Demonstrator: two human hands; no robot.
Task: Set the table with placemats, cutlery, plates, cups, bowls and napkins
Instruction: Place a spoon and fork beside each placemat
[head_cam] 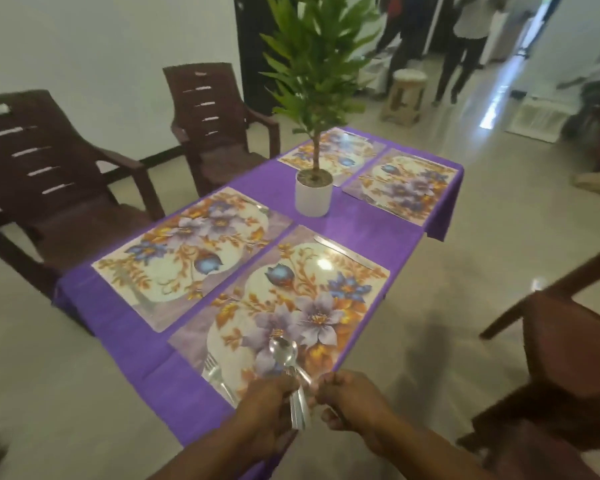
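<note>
Several steel spoons (286, 355), light, stiff and slippery, sit bunched in the left hand (269, 408) curled round their handles, while the right hand's (349, 398) fingers pinch one handle to draw it out.

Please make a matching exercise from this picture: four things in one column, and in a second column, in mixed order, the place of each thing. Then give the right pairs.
Things:
1. fork
2. knife
3. spoons
4. plant pot

Places:
A. in the middle of the table, between the mats
B. held in the left hand, above the near mat
C. lying at the near end of the near mat
D. lying at the far end of the near mat

Pairs: 1-C, 2-D, 3-B, 4-A
</note>
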